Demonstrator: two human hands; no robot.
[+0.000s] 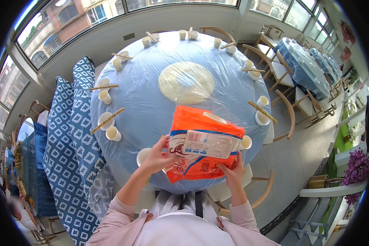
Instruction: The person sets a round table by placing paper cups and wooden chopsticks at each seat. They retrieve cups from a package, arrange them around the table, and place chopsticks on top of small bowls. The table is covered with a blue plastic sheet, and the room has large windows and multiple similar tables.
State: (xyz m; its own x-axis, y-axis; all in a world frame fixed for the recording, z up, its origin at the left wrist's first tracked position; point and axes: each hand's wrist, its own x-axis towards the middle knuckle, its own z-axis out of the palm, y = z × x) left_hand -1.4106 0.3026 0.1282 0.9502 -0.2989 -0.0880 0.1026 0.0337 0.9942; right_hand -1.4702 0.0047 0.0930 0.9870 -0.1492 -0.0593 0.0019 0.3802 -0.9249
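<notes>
An orange plastic packet [200,123] with a white printed label is held up over the near side of the round table [135,101]. My left hand [158,156] grips its left edge, thumb across the front. On the lower right corner, my right hand [233,170] pinches the packet between thumb and fingers. Partly hidden behind it are a white bowl [142,156] by my left hand and a paper cup [246,142] above my right hand. Clear plastic film over a blue cloth covers the table, with a pale ring-shaped piece [169,78] under the film at its middle.
Bowls, paper cups [113,134] and wrapped chopsticks [107,121] stand around the table's rim. Wooden chairs [287,117] line the right side. Blue patterned fabric [64,129] drapes at the left. More covered tables [301,70] stand beyond, and a person [26,215] is at far left.
</notes>
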